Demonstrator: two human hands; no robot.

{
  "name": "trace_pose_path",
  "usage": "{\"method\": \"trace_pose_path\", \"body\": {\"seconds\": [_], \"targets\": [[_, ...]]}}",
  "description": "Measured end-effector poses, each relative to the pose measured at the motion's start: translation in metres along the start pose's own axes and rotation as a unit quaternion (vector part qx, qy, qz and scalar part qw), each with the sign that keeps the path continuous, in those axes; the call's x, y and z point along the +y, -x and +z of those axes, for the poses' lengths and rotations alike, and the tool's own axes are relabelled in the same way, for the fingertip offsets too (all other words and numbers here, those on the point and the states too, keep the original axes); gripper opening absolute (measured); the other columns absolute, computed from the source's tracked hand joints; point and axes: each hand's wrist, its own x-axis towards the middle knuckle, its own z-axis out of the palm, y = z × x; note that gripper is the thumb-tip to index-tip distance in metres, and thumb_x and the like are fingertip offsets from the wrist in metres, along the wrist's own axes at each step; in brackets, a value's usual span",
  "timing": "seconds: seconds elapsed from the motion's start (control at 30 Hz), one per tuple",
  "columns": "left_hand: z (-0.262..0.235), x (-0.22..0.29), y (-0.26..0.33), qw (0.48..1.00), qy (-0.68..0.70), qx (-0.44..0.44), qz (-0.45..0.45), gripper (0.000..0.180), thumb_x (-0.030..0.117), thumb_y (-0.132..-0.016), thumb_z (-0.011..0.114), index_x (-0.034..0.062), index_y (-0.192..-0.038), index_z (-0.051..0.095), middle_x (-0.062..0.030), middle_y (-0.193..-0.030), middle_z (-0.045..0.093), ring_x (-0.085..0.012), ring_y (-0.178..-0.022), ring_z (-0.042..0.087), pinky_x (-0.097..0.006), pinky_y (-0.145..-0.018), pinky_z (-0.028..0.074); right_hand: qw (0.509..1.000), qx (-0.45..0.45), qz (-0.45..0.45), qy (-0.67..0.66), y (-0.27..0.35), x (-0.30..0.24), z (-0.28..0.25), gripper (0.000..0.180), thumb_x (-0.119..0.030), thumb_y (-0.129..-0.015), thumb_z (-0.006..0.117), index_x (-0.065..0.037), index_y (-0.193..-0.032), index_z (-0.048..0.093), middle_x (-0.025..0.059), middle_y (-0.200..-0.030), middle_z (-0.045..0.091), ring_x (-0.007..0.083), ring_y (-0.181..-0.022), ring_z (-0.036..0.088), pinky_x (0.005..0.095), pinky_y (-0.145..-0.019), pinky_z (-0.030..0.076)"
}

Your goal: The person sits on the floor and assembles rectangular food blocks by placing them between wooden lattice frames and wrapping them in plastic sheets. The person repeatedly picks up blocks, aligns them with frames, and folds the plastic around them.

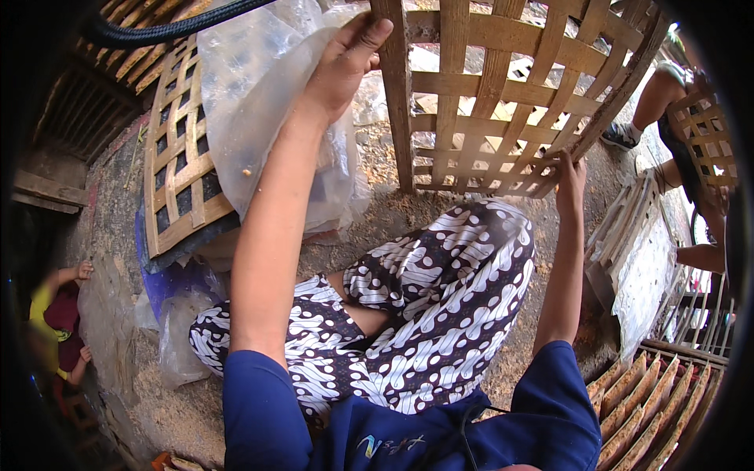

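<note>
Head view: bamboo lattice tray [503,94] upright on the ground beyond patterned knees. Left hand [349,59], grip clenched on its left frame post, just beside clear plastic sheet [259,102]. Right hand [569,169], grip grasping its lower right edge.

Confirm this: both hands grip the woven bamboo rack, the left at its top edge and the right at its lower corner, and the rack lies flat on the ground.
Not flat: in the head view the bamboo rack stands upright, held by the left hand at its top edge and the right hand at its lower corner.
</note>
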Motion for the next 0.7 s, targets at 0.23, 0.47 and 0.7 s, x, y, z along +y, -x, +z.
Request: {"method": "trace_pose_path", "body": {"seconds": [0.23,0.47,0.7], "targets": [[0.001,0.024,-0.011,0.995,-0.091,0.000,-0.041,0.055,0.041,-0.093,0.064,0.0066,-0.134,0.051,-0.0017,-0.123,0.060,-0.0120,-0.109,0.054,-0.030,-0.090,0.042,0.994,-0.083,-0.004,-0.065,0.008,-0.015,-0.024,0.024,-0.028,-0.094,0.065,-0.005,-0.099,0.065,-0.0013,-0.087,0.062,0.0066,-0.075,0.056,0.0230,-0.066,0.044],[-0.036,0.062,-0.009,0.981,-0.062,0.185,-0.018,0.061,0.038,-0.091,0.064,0.0023,-0.138,0.045,-0.0090,-0.124,0.058,-0.0179,-0.110,0.055,-0.032,-0.089,0.045,0.995,-0.018,-0.072,-0.065,0.012,-0.031,-0.022,0.021,-0.024,-0.096,0.063,-0.005,-0.105,0.067,-0.0002,-0.086,0.066,0.0060,-0.072,0.060,0.0216,-0.059,0.045],[-0.059,0.099,0.010,0.942,-0.030,0.332,0.024,0.034,0.024,-0.094,0.057,0.0040,-0.121,0.054,-0.0095,-0.109,0.062,-0.0163,-0.093,0.058,-0.031,-0.079,0.051,0.994,0.035,-0.092,0.040,0.026,-0.091,-0.011,0.029,-0.029,-0.098,0.060,-0.006,-0.114,0.066,0.0013,-0.095,0.068,0.0069,-0.083,0.063,0.0217,-0.063,0.046]]}}
